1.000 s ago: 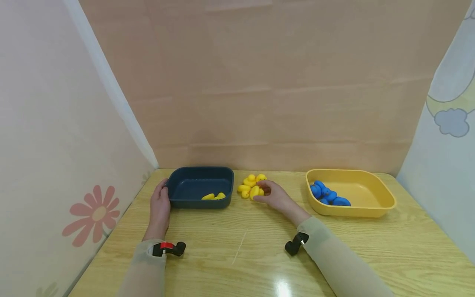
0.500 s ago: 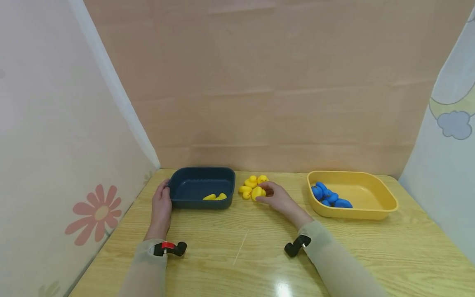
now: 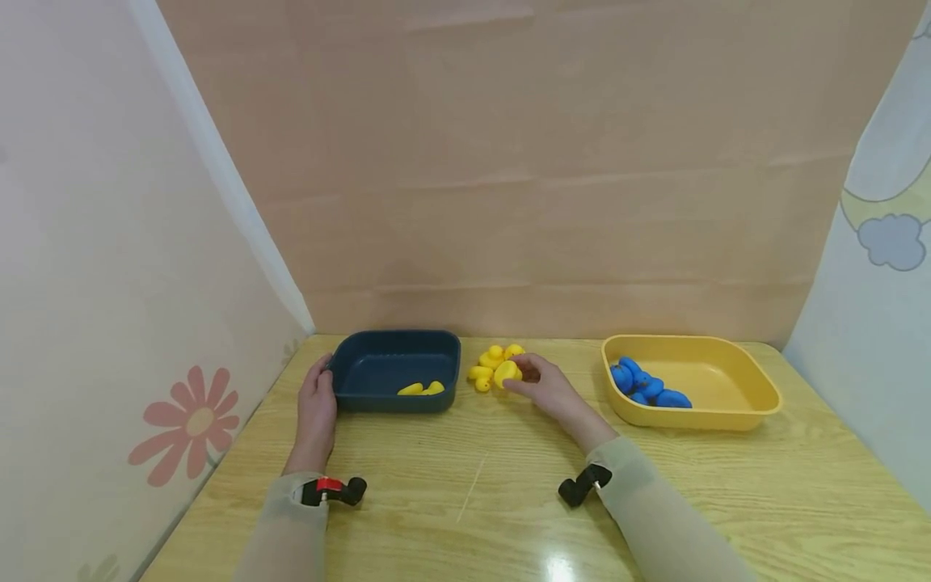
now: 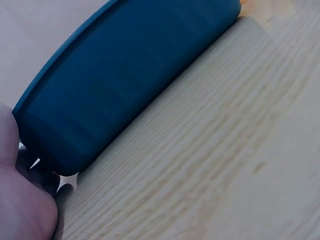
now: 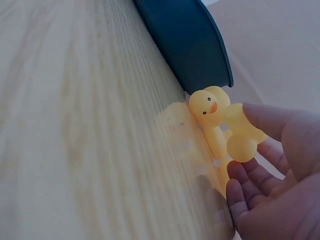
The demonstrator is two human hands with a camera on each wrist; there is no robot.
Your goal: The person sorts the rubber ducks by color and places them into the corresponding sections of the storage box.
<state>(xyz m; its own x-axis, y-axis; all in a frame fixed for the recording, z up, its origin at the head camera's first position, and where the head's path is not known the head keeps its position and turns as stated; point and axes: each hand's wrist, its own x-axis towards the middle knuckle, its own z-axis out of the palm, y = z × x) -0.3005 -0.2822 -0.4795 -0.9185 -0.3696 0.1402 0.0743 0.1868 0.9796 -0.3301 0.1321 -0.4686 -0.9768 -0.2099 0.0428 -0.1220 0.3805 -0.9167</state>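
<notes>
My left hand (image 3: 316,416) grips the left end of a dark blue tray (image 3: 396,402), thumb at its rim. In the left wrist view, part of that hand shows against the tray's outer wall (image 4: 125,80). Between the thumb and fingers of my right hand (image 3: 556,394) is a yellow rubber duck (image 3: 506,372), tipped over. The right wrist view shows the thumb pressing this duck (image 5: 242,148) from one side. Close beside it lie several other yellow rubber ducks (image 3: 480,373), just right of the tray. A few yellow ducks (image 3: 420,389) lie inside the tray, partly hidden by its front wall.
A yellow tray (image 3: 691,416) stands at the right, with several blue rubber ducks (image 3: 643,380) in its left part. The wooden table (image 3: 436,477) ends at a brown backdrop (image 3: 545,202). A patterned wall (image 3: 145,283) bounds the left side.
The duck in my right hand has tilted, turning in the fingers. My left hand keeps its place at the tray. The whole head view has shifted slightly.
</notes>
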